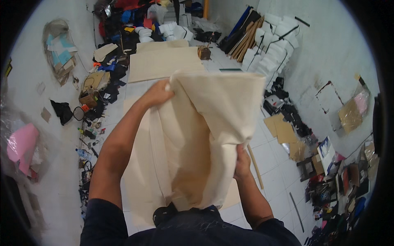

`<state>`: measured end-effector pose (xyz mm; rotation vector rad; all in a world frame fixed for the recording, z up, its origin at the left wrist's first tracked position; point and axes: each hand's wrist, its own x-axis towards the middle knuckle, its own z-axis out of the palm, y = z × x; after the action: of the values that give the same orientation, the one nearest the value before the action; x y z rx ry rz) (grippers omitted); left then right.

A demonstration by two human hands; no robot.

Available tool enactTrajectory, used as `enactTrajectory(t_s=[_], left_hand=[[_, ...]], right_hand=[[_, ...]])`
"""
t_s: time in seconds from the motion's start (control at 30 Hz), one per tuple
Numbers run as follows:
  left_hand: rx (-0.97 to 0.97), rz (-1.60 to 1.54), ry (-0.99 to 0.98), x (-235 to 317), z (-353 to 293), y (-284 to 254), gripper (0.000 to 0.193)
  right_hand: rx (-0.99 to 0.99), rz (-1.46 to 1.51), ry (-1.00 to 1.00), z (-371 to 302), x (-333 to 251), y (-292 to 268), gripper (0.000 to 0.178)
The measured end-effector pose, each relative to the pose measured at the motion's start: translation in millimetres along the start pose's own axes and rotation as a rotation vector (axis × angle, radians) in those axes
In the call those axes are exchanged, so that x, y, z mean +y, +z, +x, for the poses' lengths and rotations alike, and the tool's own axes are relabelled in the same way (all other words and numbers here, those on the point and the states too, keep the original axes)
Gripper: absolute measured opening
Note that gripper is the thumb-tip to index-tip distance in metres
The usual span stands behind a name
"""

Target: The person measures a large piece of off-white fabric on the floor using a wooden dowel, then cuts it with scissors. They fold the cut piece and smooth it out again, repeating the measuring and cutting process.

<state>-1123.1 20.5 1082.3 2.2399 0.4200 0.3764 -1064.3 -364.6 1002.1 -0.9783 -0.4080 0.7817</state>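
A large cream fabric sheet [230, 96] hangs raised in front of me, folded over so that a deep hollow shows in its middle. My left hand [160, 93] is closed on its upper left edge. On the right side, lower down, my right hand [242, 162] grips the bunched edge; part of its fingers is hidden behind the cloth. Beneath the raised sheet, more cream material [137, 172] lies flat on the floor. Farther off, a flat stack of cream sheets [164, 63] rests on the tiles.
White floor tiles [271, 164] surround the cloth. A thin wooden stick [255, 166] lies right of it, and a dark strip [296, 211] beyond. Clutter [98, 90] lines the left wall. White rolls [273, 41] and brown tubes [245, 41] lean at the far right. Brown cardboard pieces [285, 131] lie nearer.
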Motion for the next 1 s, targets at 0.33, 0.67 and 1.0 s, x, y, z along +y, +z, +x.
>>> enactTrajectory(t_s=[0.33,0.67,1.0], left_hand=[[0.750,0.075,0.179,20,-20,125,0.061],[0.418,-1.264,0.208,39,-136,200,0.049],[0.887,0.188,0.410,113,-3,-92,0.044]], right_hand=[[-0.351,0.573,-0.287,71,-123,32,0.059],[-0.288,0.533,-0.321,143,-104,32,0.058],[0.065,-0.323,-0.876,191,-191,76,0.030]])
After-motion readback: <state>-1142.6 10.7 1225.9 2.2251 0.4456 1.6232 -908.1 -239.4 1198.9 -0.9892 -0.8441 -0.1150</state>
